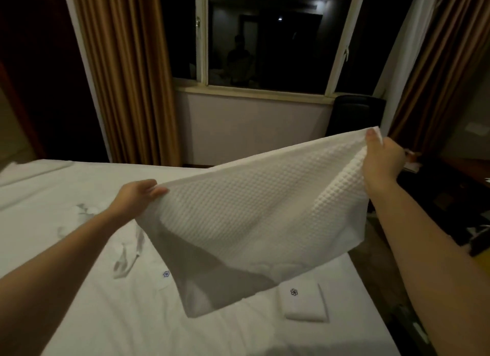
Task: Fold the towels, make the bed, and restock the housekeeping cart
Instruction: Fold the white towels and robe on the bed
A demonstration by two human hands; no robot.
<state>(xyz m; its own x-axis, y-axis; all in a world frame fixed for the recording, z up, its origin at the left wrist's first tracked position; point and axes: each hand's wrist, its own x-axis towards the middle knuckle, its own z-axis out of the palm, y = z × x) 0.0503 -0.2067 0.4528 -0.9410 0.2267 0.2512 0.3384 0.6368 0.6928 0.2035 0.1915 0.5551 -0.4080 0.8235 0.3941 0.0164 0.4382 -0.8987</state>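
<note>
Your left hand (138,196) and right hand (384,159) each pinched a top corner of the waffle towel (265,209), fingers curled on the cloth. It hung stretched above the bed (79,316); a folded towel (305,302) lay there near its lower edge

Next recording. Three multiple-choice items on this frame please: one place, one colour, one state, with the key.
1. Where does the small folded white towel with a blue emblem lie? A) on the white bed B) on a window sill C) on the floor
2. What colour are the long curtains? A) blue B) golden-brown C) green
3. How is the white waffle-weave towel? A) folded on the bed B) crumpled on the floor C) held spread in the air
Key: 1 A, it rests on the bed below the held towel; 2 B, both look golden-brown; 3 C, the left hand and right hand each pinch a top corner.
</note>
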